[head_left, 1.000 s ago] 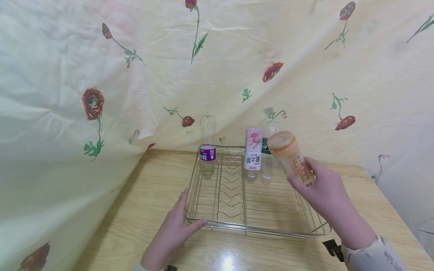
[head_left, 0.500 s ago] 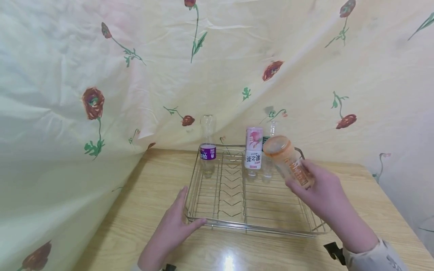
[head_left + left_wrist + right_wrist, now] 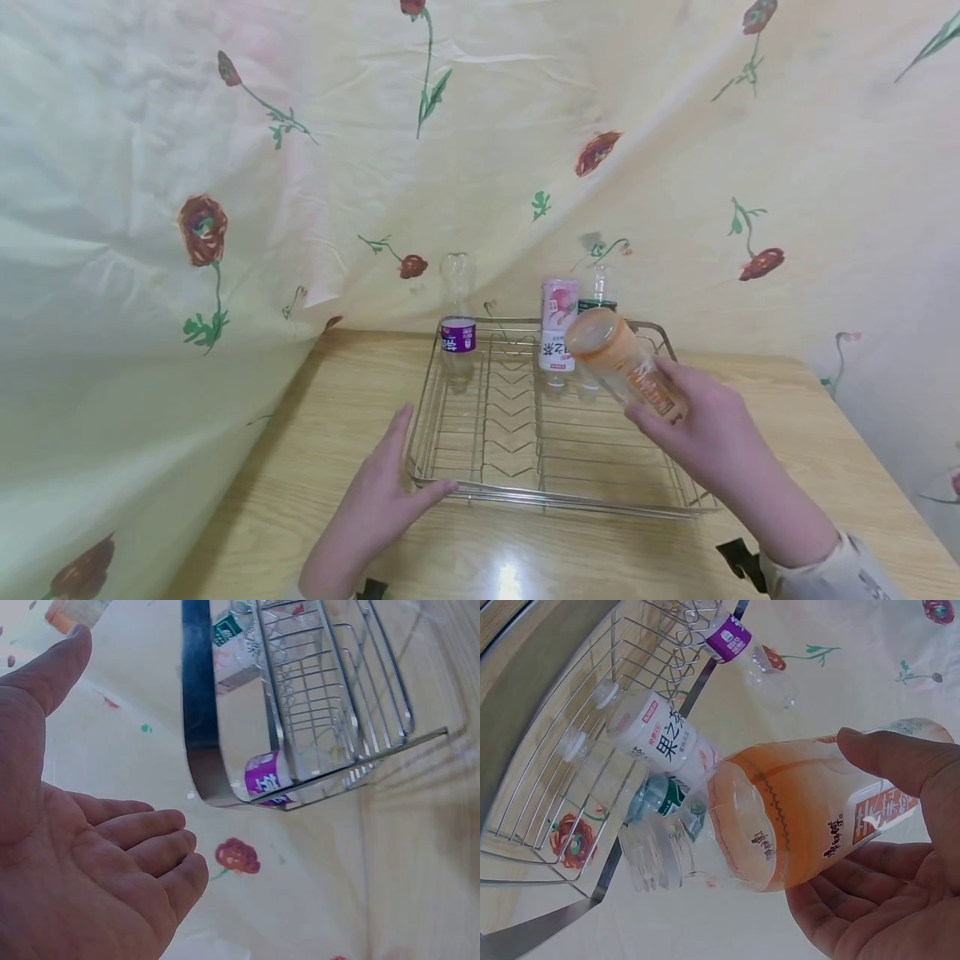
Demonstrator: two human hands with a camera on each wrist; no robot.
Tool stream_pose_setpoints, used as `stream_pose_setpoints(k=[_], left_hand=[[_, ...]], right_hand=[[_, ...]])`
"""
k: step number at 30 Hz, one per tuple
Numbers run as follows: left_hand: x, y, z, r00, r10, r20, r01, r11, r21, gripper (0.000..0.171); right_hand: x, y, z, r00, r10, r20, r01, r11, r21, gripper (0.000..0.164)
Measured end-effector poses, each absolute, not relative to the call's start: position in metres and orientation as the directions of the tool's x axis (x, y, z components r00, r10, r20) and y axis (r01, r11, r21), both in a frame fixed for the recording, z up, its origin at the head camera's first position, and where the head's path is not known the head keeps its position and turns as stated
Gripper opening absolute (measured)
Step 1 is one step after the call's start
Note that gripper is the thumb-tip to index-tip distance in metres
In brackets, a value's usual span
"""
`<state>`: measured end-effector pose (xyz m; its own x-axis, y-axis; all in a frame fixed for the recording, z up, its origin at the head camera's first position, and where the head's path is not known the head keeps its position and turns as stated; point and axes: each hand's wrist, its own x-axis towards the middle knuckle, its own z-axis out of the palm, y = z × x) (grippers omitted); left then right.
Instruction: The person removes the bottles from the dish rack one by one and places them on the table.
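Note:
My right hand [image 3: 708, 425] grips a clear plastic bottle with an orange label [image 3: 611, 358] over the right half of the wire dish rack [image 3: 577, 505]. Tilted, the bottle has its round base up in the head view; its threaded neck [image 3: 652, 855] points toward the rack in the right wrist view. My left hand [image 3: 382, 492], fingers extended and thumb spread, stays beside the rack's front left corner. Upside down along the rack's back stand a purple-labelled bottle [image 3: 458, 335], a pink-and-white bottle [image 3: 558, 325] and a green-labelled bottle [image 3: 597, 305], partly hidden by the held one.
The rack sits on a light wooden table [image 3: 300, 425], with a zigzag wire row [image 3: 511, 429] down its middle. Behind and along the sides hangs a pale flower-printed cloth [image 3: 337, 167].
My right hand has carried the orange-labelled bottle left and slightly down, nearer the pink bottle. My left hand has barely shifted, and the other bottles keep their places.

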<state>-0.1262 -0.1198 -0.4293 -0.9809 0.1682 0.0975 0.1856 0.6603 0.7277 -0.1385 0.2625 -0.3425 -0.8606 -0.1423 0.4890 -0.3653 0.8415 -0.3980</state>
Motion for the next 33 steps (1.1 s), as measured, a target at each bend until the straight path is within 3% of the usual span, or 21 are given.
stream_pose_setpoints(k=[13, 23, 33], left_hand=[[-0.121, -0.116, -0.418, -0.972, 0.195, 0.131, 0.23, 0.674, 0.702, 0.12], [-0.118, -0.115, -0.412, -0.971, 0.199, 0.135, 0.235, 0.664, 0.71, 0.117], [-0.117, -0.113, -0.408, -0.96, 0.215, 0.182, 0.279, 0.658, 0.699, 0.116]], right_hand=[[-0.128, 0.256, -0.347, -0.812, -0.258, 0.524, -0.479, 0.807, -0.345, 0.066], [-0.12, 0.251, -0.35, -0.841, -0.276, 0.464, -0.468, 0.803, -0.369, 0.07], [-0.117, 0.249, -0.352, -0.831, -0.313, 0.461, -0.498, 0.789, -0.361, 0.067]])
